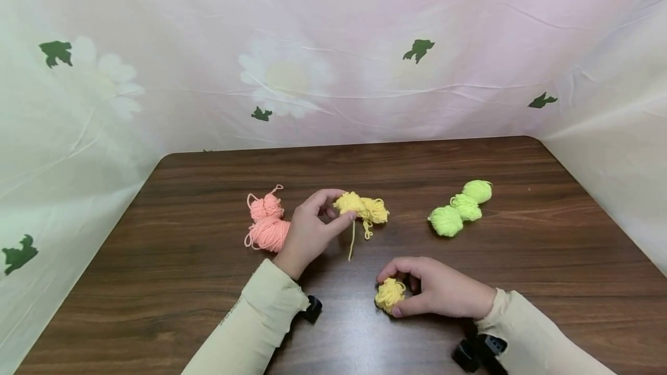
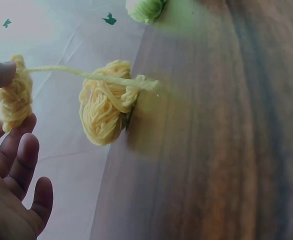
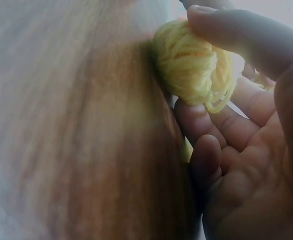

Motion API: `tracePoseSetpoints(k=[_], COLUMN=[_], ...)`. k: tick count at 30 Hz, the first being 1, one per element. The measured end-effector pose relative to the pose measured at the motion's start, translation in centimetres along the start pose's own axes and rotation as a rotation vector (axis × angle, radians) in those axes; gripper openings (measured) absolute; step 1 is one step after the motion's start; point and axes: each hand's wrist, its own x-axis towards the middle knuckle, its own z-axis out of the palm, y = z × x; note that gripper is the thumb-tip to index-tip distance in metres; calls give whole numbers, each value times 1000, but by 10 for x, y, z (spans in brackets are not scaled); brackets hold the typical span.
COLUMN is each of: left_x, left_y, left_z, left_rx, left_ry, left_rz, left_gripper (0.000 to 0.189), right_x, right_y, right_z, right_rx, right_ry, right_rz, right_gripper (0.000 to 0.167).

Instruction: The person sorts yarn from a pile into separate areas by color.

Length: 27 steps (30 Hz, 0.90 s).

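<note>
My left hand (image 1: 311, 229) pinches a small ball of yellow yarn (image 1: 348, 203) between thumb and fingers. From it a loose strand (image 2: 61, 69) trails, seen crossing the left wrist view. Right beside that ball, a second yellow yarn ball (image 1: 376, 211) sits on the table with a looped tail. Nearer the front edge, my right hand (image 1: 440, 291) grips another yellow yarn ball (image 1: 389, 295), thumb on one side and fingers on the other. In the right wrist view this ball (image 3: 184, 65) is low at the tabletop, its far side hidden.
Pink yarn balls (image 1: 268, 233) lie left of my left hand, partly behind it. Several lime-green yarn balls (image 1: 465, 207) form a slanting row at the right. The dark wooden table (image 1: 208, 300) meets a flowered cloth (image 1: 339, 97) at the back and sides.
</note>
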Motion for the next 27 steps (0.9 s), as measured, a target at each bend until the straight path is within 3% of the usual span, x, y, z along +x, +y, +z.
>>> tracePoseSetpoints(k=[9,17,27], left_x=[12,15,19], left_y=[4,0,-3], left_z=[1,-2,-6], left_rx=[-28,6,31], left_ry=[31,61,156], left_rz=[18,-10,-44], left_gripper=[35,36,40], right_x=[2,2,2], right_y=[-1,-1,0], right_z=[-3,-1,0], right_rx=[7,10,11], right_ry=[-6,1,0], right_rz=[7,10,20], right_gripper=[36,36,36])
